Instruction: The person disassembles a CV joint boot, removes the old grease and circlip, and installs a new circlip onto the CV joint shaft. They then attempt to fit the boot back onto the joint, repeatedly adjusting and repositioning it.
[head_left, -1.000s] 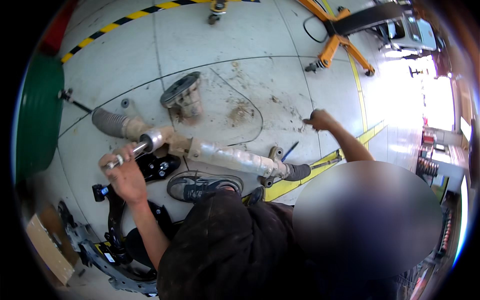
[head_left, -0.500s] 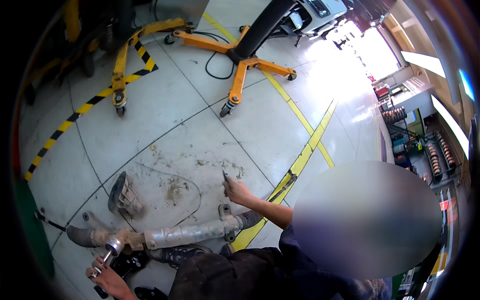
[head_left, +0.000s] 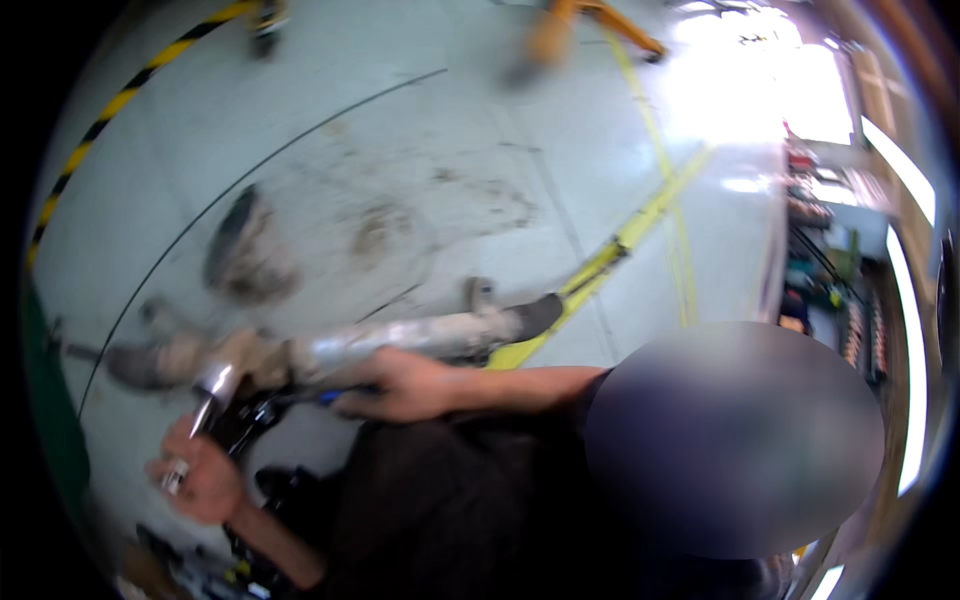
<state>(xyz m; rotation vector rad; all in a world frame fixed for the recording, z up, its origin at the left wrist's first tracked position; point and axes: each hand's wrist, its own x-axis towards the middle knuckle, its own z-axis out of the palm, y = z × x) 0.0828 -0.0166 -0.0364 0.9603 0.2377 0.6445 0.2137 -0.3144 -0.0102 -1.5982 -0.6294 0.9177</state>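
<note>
A steering rack (head_left: 400,340), a long grey metal tube with black rubber boots at both ends, lies across the floor in front of me. At its left part a chrome tool (head_left: 205,408) with a wide round head rests against the housing. My left hand (head_left: 205,475) is closed around that tool's lower end. Close to the near side of the tube, my right hand (head_left: 405,385) is closed, with something dark at its fingers and a blue spot beside it; blur hides what it is. Behind the rack sits a dirty cone-shaped metal housing (head_left: 255,250).
Black tools or parts (head_left: 265,410) lie between my hands, with more dark items (head_left: 200,565) at lower left. Orange wheeled stand legs (head_left: 555,35) are at the far side. Black-yellow tape (head_left: 120,100) curves along the left; a yellow floor line (head_left: 650,215) runs right.
My right hand has come from beyond the rack back to its near side. The view has tilted and blurred, so the floor things sit higher. My left hand stays on the chrome tool.
</note>
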